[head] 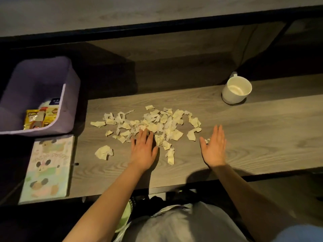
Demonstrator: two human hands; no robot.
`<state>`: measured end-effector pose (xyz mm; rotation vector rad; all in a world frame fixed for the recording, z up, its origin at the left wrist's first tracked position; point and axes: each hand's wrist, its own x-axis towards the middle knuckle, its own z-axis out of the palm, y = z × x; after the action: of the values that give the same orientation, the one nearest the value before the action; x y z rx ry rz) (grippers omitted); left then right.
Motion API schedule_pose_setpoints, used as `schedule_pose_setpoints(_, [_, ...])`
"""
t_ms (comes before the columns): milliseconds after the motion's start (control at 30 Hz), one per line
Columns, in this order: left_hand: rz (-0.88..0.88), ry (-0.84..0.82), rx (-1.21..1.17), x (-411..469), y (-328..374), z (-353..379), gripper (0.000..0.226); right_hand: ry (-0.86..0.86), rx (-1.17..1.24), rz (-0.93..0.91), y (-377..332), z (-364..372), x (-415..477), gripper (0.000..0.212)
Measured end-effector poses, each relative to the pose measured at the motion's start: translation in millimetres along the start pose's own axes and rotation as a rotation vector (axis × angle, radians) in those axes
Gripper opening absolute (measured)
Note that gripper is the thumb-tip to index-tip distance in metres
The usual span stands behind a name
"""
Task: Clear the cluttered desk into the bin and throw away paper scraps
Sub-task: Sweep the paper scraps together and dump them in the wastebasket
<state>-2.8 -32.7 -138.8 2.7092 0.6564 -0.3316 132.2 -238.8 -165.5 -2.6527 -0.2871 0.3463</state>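
Observation:
Several crumpled cream paper scraps (153, 123) lie spread over the middle of the wooden desk (262, 133). My left hand (143, 151) lies flat on the desk, fingers straight, its fingertips touching the near edge of the pile. My right hand (214, 147) stands on its edge to the right of the pile, fingers straight, with one small scrap (207, 140) beside its thumb. A purple bin (70, 95) stands at the left end of the desk, with snack wrappers (39, 119) inside.
A white mug (236, 89) stands at the back right of the desk. A pastel notebook with cartoon animals (49, 168) lies at the front left, just before the bin. A dark panel rises behind the desk.

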Motion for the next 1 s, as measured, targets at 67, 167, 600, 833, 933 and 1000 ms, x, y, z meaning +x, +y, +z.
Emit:
schedule_pose_setpoints(67, [-0.046, -0.008, 0.002, -6, 9, 4, 0.06, -0.062, 0.002, -0.061, -2, 6, 2, 0.075])
schedule_pose_setpoints(167, [-0.116, 0.009, -0.01, -14, 14, 10, 0.06, -0.132, -0.003, -0.175, -13, 15, 8, 0.074])
schedule_pose_setpoints(600, [-0.413, 0.122, -0.161, -36, 36, 39, 0.093, -0.212, -0.1, -0.573, 2, -11, 33, 0.077])
schedule_pose_setpoints(833, [-0.337, 0.097, -0.164, -25, 54, 54, 0.107, -0.194, -0.477, -0.874, -11, -2, 55, 0.061])
schedule_pose_setpoints(933, [-0.302, 0.131, -0.144, -20, 57, 58, 0.106, -0.108, -0.451, -0.941, -13, 5, 60, 0.052])
schedule_pose_setpoints(1000, [-0.29, 0.152, -0.136, -16, 57, 60, 0.101, -0.087, -0.413, -0.968, -15, 6, 61, 0.047])
